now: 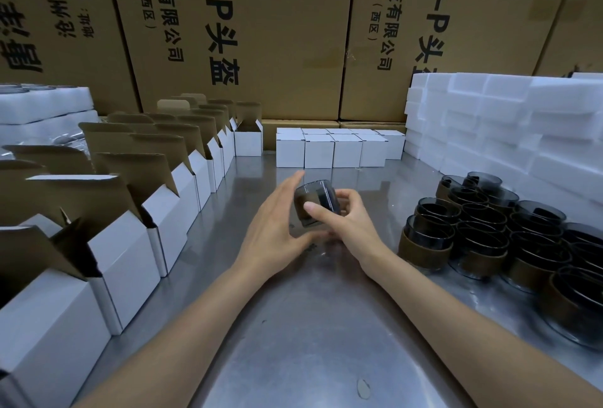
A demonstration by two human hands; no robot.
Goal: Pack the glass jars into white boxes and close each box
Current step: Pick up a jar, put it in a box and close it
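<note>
1 glass jar [315, 203], tilted above the steel table [326, 326]: right hand [342, 221] grips it, left hand [277, 225] flat-fingered steadies it, likely for boxing; open white boxes [163, 211] left.

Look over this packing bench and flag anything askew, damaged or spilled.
Nothing stands out. The open white boxes stand in a row on the left, the closed boxes sit lined up at the back, and the glass jars cluster upright on the right. Both hands hold one jar tilted, which looks like normal handling.
</note>
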